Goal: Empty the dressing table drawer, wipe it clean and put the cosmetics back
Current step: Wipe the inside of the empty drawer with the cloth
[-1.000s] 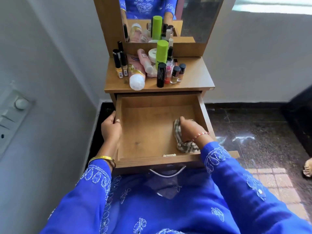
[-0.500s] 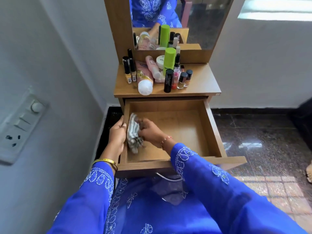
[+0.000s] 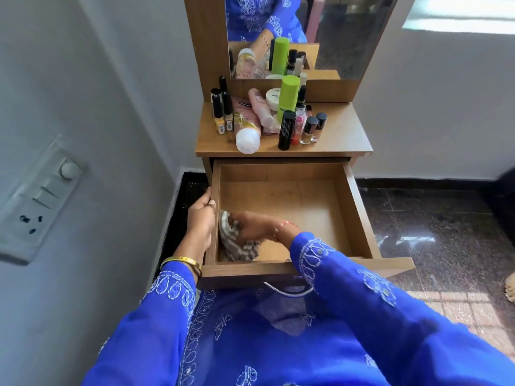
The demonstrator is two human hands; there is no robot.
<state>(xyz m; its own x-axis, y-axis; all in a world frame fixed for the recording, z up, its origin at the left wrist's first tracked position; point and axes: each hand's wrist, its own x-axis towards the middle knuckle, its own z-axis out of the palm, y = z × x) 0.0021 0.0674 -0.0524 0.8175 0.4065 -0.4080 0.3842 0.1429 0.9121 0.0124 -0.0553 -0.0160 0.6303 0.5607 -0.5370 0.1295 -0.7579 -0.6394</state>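
Observation:
The wooden drawer (image 3: 351, 207) of the dressing table is pulled out and holds no cosmetics. My right hand (image 3: 252, 225) grips a grey checked cloth (image 3: 237, 245) against the drawer's near left corner. My left hand (image 3: 201, 215) holds the drawer's left wall, thumb over the rim. On the table top (image 3: 342, 135) stand and lie the cosmetics: a green can (image 3: 288, 97), a black tube (image 3: 286, 130), a white-capped bottle (image 3: 246, 136) on its side, several small nail polish bottles (image 3: 313, 129).
A mirror (image 3: 320, 32) rises behind the table top. The grey wall at left carries a switch and socket plate (image 3: 41, 201). Dark polished floor (image 3: 446, 232) lies to the right. The metal drawer handle (image 3: 288, 291) hangs over my blue-clothed lap.
The cloth under my right hand swept from the drawer's right side to its left wall, then down to the near left corner. My left hand stays on the left wall.

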